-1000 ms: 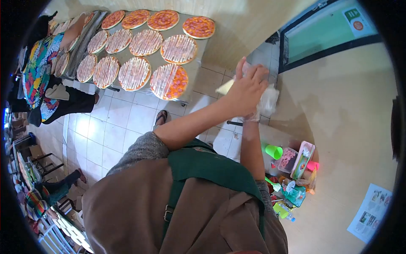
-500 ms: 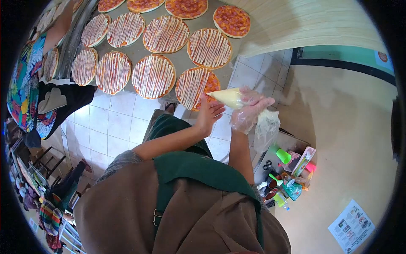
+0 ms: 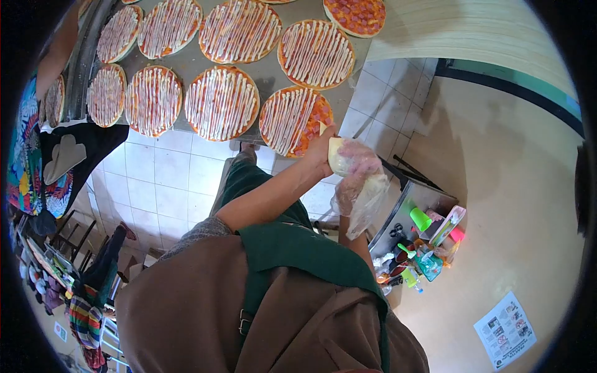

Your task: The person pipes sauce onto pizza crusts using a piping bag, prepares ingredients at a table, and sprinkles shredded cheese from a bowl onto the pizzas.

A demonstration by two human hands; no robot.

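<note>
In the head view, my right hand [image 3: 352, 181], in a clear plastic glove, squeezes a clear piping bag [image 3: 337, 155] filled with pale yellow cream sauce. My left hand [image 3: 319, 151], bare, is closed around the bag close to its narrow tip, which pokes out just above the fingers. Right below the tip lies a pizza [image 3: 287, 122] at the table's near edge. White lines of sauce cover its left part, while its right side shows bare diced topping. The bag's loose plastic end hangs down beneath my right hand.
Several striped pizzas [image 3: 222, 102] stand in rows on the metal table [image 3: 268, 84]. One pizza without stripes [image 3: 356, 15] sits at the far right. A person in a colourful shirt [image 3: 23, 155] stands left. A small metal table [image 3: 404, 208] holds a green cup [image 3: 421, 219] and clutter.
My left hand has gone from open beside the bag to closed around its tip end. The bag and my right hand have turned and shifted slightly left, and the view has moved closer to the pizzas.
</note>
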